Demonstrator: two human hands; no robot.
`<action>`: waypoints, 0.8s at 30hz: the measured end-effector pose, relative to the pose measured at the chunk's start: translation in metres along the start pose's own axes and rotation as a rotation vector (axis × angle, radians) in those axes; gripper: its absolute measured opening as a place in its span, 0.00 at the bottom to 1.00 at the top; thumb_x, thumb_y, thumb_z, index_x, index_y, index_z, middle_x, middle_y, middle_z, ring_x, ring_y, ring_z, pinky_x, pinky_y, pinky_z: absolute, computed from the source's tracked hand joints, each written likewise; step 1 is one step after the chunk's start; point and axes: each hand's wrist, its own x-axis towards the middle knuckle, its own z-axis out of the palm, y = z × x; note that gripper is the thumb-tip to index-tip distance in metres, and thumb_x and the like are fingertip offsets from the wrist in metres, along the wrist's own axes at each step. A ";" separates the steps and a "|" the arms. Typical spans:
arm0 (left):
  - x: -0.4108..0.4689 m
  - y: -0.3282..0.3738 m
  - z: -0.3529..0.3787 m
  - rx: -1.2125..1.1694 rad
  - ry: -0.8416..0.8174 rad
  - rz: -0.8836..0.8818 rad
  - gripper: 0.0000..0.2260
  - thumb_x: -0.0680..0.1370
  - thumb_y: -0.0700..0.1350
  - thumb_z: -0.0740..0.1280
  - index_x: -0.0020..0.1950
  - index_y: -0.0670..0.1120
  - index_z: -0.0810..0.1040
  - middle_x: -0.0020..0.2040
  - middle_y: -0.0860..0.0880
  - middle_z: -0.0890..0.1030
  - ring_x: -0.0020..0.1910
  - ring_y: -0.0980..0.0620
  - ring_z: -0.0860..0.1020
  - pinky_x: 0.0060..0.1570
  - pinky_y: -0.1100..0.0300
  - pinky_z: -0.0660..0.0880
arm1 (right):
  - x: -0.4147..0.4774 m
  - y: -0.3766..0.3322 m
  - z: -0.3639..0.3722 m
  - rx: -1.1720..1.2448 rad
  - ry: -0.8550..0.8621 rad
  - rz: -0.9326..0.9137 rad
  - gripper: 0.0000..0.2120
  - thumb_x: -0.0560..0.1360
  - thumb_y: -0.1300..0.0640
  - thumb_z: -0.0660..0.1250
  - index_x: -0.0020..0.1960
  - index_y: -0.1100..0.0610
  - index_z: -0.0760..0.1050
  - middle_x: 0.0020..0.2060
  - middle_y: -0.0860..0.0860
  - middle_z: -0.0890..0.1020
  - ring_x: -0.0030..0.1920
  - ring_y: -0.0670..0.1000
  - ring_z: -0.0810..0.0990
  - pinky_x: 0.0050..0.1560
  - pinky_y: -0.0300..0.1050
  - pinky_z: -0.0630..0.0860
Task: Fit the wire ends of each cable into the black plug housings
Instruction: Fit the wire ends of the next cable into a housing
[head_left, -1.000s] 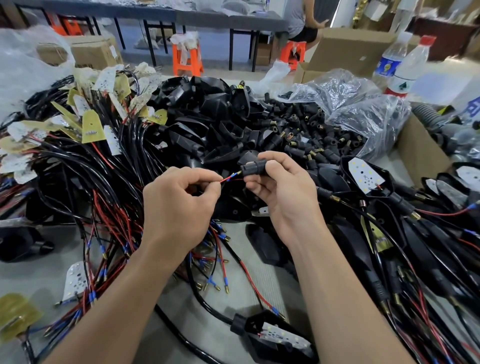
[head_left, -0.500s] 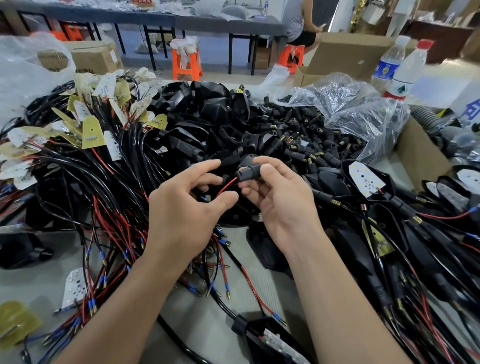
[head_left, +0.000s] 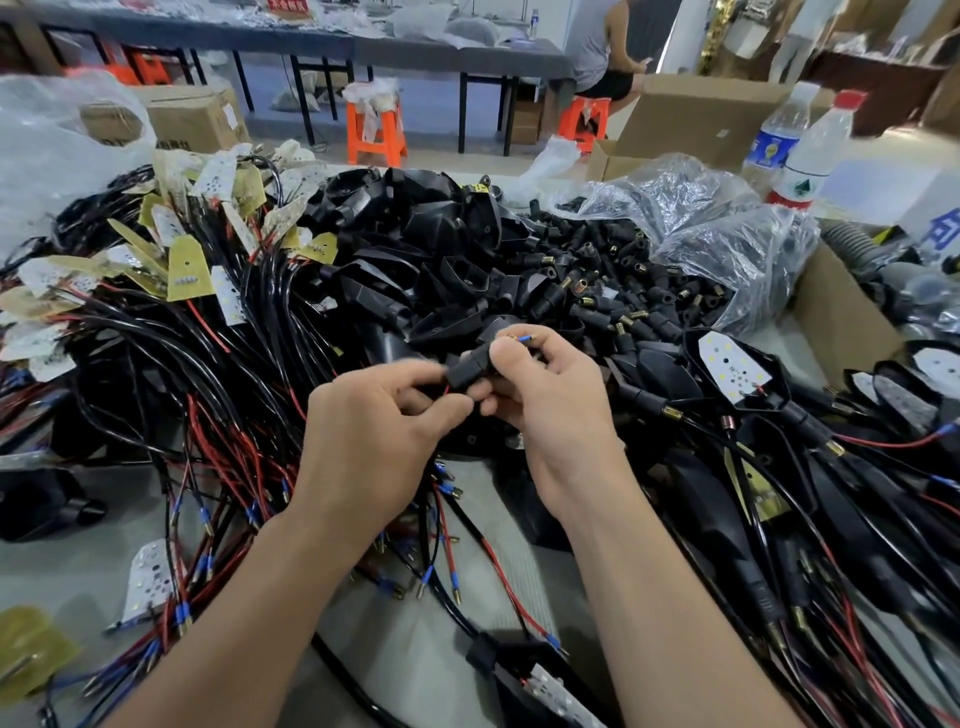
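- Black and blocky, the plug housing sits at the middle of the head view. The right hand grips it between thumb and curled fingers, raised above the grey surface.
- The left hand meets it from the left, thumb and forefinger pinching a red wire right at the housing's edge. Only a sliver of that wire shows, and whether its tip sits inside cannot be told.
- A blue-sleeved wire end with a brass tip pokes out above the right thumb. Its run is hidden behind the fingers.
- The housing's openings are covered by fingertips and slightly blurred.
- Behind the hands lies a heap of loose black housings, beside a crumpled clear bag.
- To the left, a tangle of black cables with red and blue ends spreads over the surface and passes beneath both forearms.
- At the lower edge, a black lamp shell is cut off by the frame.
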 end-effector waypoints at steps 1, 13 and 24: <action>0.000 0.001 -0.001 0.002 0.011 -0.008 0.14 0.72 0.54 0.78 0.57 0.57 0.85 0.31 0.62 0.83 0.33 0.63 0.82 0.39 0.69 0.75 | 0.000 0.000 -0.001 0.000 0.003 0.001 0.04 0.80 0.67 0.66 0.50 0.59 0.77 0.36 0.57 0.84 0.30 0.49 0.80 0.31 0.39 0.76; 0.010 -0.007 0.001 -0.237 0.066 -0.164 0.06 0.79 0.44 0.74 0.52 0.55 0.88 0.35 0.56 0.86 0.32 0.60 0.82 0.38 0.68 0.78 | 0.005 0.006 -0.008 -0.180 0.285 -0.138 0.08 0.77 0.62 0.70 0.49 0.51 0.85 0.33 0.48 0.85 0.31 0.46 0.82 0.39 0.49 0.83; 0.009 -0.003 0.008 -0.417 0.051 -0.178 0.14 0.80 0.44 0.73 0.41 0.64 0.87 0.35 0.50 0.86 0.29 0.58 0.81 0.33 0.68 0.76 | -0.001 0.000 0.006 0.219 0.051 0.042 0.10 0.85 0.63 0.60 0.55 0.61 0.80 0.36 0.55 0.86 0.27 0.47 0.76 0.26 0.37 0.69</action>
